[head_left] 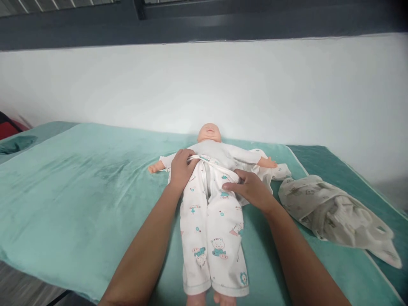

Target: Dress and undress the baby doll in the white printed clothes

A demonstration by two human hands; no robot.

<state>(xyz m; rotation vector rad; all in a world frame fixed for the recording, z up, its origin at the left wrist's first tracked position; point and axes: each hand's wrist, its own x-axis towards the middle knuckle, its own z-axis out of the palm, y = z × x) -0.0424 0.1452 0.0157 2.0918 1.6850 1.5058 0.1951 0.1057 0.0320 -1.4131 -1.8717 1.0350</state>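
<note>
A baby doll (209, 132) lies on its back on a teal blanket (79, 187), head towards the wall, arms spread. It wears a pale top and white printed trousers (212, 238) with cartoon animals. My left hand (181, 168) grips the trousers' waistband at the doll's right side, fingers curled round the edge. My right hand (248, 187) pinches the waistband at the other side, near the doll's hip. The doll's bare feet show at the bottom edge.
A crumpled white printed garment (334, 214) lies on the blanket to the right of the doll. More white cloth (274, 170) sits under the doll's left arm. A white wall runs behind the bed. A dark teal cloth (14, 144) lies far left.
</note>
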